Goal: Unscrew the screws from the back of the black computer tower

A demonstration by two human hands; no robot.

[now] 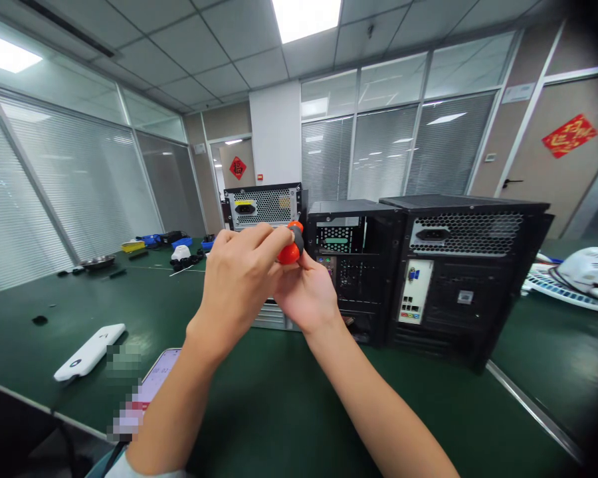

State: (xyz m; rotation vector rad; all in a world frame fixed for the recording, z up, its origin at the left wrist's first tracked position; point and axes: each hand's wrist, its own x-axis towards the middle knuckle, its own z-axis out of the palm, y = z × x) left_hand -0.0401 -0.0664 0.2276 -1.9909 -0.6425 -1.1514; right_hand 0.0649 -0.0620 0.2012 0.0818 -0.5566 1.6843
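Observation:
A screwdriver with an orange and black handle is in front of the computer cases, its shaft hidden from view. My left hand is closed around the handle from above. Beneath it, my right hand has its palm towards me and its thumb against the handle; its other fingers are mostly hidden. Just behind the hands stands a computer case with a silver perforated power supply panel. To its right is a black case with an opening at the back, beside another black case showing its ports.
A white device and a phone lie on the green table at the left. Farther back are a metal bowl, blue trays and small parts. A white basket-like item sits at the far right.

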